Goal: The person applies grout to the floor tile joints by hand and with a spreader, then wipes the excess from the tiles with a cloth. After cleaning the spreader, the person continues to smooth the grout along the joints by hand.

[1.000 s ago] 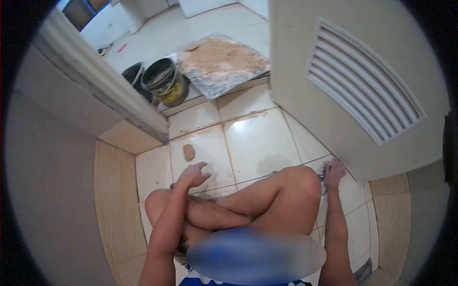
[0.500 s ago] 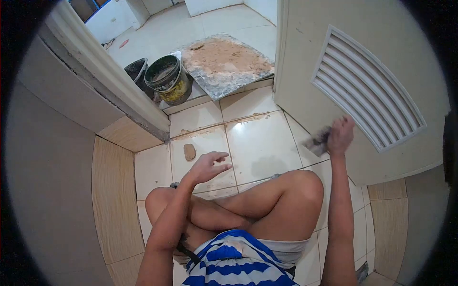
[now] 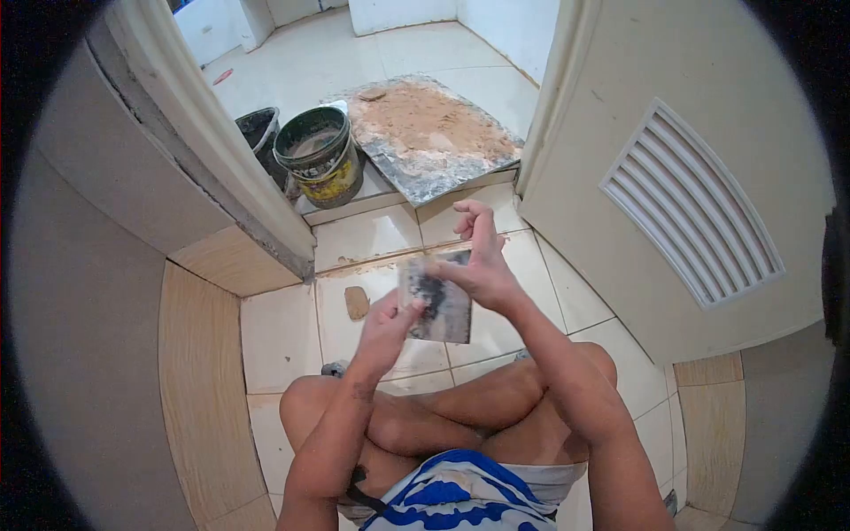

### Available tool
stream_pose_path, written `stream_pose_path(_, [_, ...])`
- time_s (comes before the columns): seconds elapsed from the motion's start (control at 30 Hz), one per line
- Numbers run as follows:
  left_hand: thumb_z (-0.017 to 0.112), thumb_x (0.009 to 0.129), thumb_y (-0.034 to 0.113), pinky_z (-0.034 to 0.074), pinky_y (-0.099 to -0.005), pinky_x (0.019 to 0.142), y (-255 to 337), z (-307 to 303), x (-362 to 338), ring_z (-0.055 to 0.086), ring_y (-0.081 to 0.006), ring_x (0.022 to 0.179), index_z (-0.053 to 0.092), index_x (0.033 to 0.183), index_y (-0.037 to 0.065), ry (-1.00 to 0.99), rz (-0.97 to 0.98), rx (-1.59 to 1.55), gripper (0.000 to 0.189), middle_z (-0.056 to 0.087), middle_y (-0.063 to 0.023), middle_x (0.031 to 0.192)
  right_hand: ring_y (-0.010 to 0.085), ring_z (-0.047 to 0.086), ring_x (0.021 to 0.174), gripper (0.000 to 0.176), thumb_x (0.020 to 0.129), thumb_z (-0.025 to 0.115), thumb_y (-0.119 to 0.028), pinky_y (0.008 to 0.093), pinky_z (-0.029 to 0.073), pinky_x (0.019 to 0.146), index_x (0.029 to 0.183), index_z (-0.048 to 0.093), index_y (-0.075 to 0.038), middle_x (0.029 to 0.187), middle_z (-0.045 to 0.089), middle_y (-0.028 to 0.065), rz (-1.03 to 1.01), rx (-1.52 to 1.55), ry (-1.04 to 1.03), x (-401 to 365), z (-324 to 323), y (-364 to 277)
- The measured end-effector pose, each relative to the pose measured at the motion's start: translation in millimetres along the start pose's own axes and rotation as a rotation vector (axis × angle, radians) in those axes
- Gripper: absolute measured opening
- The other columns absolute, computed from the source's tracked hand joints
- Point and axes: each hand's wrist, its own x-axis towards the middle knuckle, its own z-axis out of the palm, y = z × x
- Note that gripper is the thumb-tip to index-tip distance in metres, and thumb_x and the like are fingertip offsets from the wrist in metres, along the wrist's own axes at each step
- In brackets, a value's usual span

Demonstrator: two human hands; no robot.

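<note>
A flat rectangular plate [image 3: 453, 323], grey with black patches, is held up over the tiled floor in front of my crossed legs. My left hand [image 3: 388, 329] is closed on its left edge, thumb on the upper face. My right hand [image 3: 485, 265] reaches across the plate's top right corner, its thumb stretched over the face and its other fingers spread beyond the far edge. Motion smears the plate's upper part. Just left of it, a brown flat lump [image 3: 357, 303] lies on a floor tile.
Beyond the raised doorway sill, a board [image 3: 416, 181] carries crumbly brown material. A black bucket with yellow markings [image 3: 323, 159] stands beside it, with another dark bucket [image 3: 255, 133] behind. The louvred door [image 3: 584, 177] stands at the right, a tiled wall [image 3: 208, 372] at the left.
My right hand has brought the plate from beside the door to the middle, and my left hand has taken hold of it. My right fingers have opened out.
</note>
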Motion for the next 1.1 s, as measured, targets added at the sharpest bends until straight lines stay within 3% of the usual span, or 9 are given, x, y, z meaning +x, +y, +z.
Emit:
stream_pose_path(0.03, [0.055, 0.099, 0.016, 0.047, -0.0287, 0.092, -2.2, -8.5, 2.2, 0.057, -0.0103, 0.101, 0.057, 0.125, 0.002, -0.003, -0.004, -0.014, 0.029, 0.063, -0.0013, 0.111, 0.0274, 0.050, 0.097, 0.103, 0.064, 0.084, -0.055, 0.0407, 0.046, 0.088, 0.137, 0.031, -0.005, 0.106, 0.047, 0.0136, -0.071, 0.038, -0.049, 0.3, -1.2, 10.4])
stream_pose_path(0.07, [0.055, 0.099, 0.015, 0.047, -0.0301, 0.094, -0.2, -13.6, 4.5, 0.058, -0.0119, 0.105, 0.053, 0.129, 0.002, 0.000, 0.055, -0.174, 0.032, 0.062, -0.0028, 0.115, 0.0258, 0.042, 0.113, 0.123, 0.057, 0.087, -0.058, 0.0407, 0.039, 0.099, 0.145, 0.017, -0.008, 0.124, 0.038, 0.0149, 0.108, 0.188, -0.234, 3.5, -6.4, 15.3])
stream_pose_path(0.2, [0.056, 0.099, 0.015, 0.045, -0.0324, 0.099, 8.4, -15.6, 7.0, 0.056, -0.0148, 0.114, 0.044, 0.137, 0.004, -0.030, 0.096, -0.471, 0.041, 0.058, -0.0060, 0.125, 0.0271, 0.042, 0.119, 0.134, 0.060, 0.086, -0.060, 0.0411, 0.038, 0.103, 0.151, 0.000, -0.013, 0.135, 0.036, 0.0162, 0.245, 0.501, -0.561, 0.4, -0.9, 19.2])
stream_pose_path(0.5, [0.063, 0.095, 0.021, 0.044, -0.0298, 0.097, -7.3, -35.9, 19.1, 0.055, -0.0132, 0.111, 0.044, 0.136, 0.002, -0.059, 0.070, -0.283, 0.049, 0.058, -0.0055, 0.123, 0.0307, 0.022, 0.142, 0.142, 0.060, 0.087, -0.053, 0.0408, 0.019, 0.117, 0.153, -0.008, -0.005, 0.148, 0.027, 0.0164, 0.296, 0.581, -0.853, 3.2, 7.7, 60.3])
stream_pose_path(0.6, [0.064, 0.094, 0.021, 0.044, -0.0285, 0.096, -1.3, -34.8, 16.4, 0.055, -0.0126, 0.110, 0.045, 0.135, 0.001, -0.083, 0.071, -0.209, 0.049, 0.059, -0.0056, 0.121, 0.0292, 0.033, 0.133, 0.136, 0.063, 0.087, -0.047, 0.0402, 0.026, 0.114, 0.153, -0.006, -0.007, 0.144, 0.032, 0.0155, 0.237, 0.520, -0.877, 6.6, 0.0, 59.8])
stream_pose_path(0.83, [0.062, 0.095, 0.017, 0.047, -0.0324, 0.096, 1.2, -25.5, 7.3, 0.057, -0.0153, 0.110, 0.044, 0.136, 0.002, -0.008, 0.088, -0.383, 0.047, 0.059, -0.0071, 0.122, 0.0199, 0.045, 0.106, 0.116, 0.071, 0.081, -0.041, 0.0363, 0.041, 0.097, 0.153, 0.005, -0.009, 0.131, 0.041, 0.0109, 0.294, 0.208, -0.750, 3.4, -20.2, 54.9])
stream_pose_path(0.9, [0.061, 0.095, 0.018, 0.048, -0.0343, 0.096, 0.1, -23.6, 8.1, 0.058, -0.0170, 0.110, 0.044, 0.136, 0.002, 0.044, 0.089, -0.421, 0.047, 0.059, -0.0079, 0.122, 0.0172, 0.045, 0.104, 0.115, 0.072, 0.077, -0.058, 0.0355, 0.042, 0.091, 0.152, 0.009, -0.011, 0.128, 0.042, 0.0083, 0.385, 0.366, -0.569, 5.0, -22.0, 55.0])
stream_pose_path(1.03, [0.056, 0.096, 0.011, 0.049, -0.0366, 0.097, -8.4, -3.4, 9.1, 0.059, -0.0191, 0.111, 0.042, 0.135, 0.000, 0.023, 0.043, -0.554, 0.043, 0.058, -0.0104, 0.124, 0.0152, 0.046, 0.104, 0.125, 0.064, 0.056, -0.088, 0.0312, 0.040, 0.091, 0.152, 0.011, -0.012, 0.124, 0.042, 0.0063, 0.267, 0.780, -0.232, -6.8, 18.3, 60.7])
stream_pose_path(1.1, [0.054, 0.097, 0.009, 0.049, -0.0372, 0.097, -11.5, 7.1, 8.4, 0.059, -0.0198, 0.111, 0.041, 0.134, 0.000, 0.009, 0.040, -0.598, 0.041, 0.057, -0.0112, 0.124, 0.0148, 0.046, 0.105, 0.125, 0.064, 0.058, -0.086, 0.0308, 0.038, 0.094, 0.152, 0.011, -0.012, 0.124, 0.042, 0.0068, 0.266, 0.787, -0.185, -8.8, 21.5, 40.3])
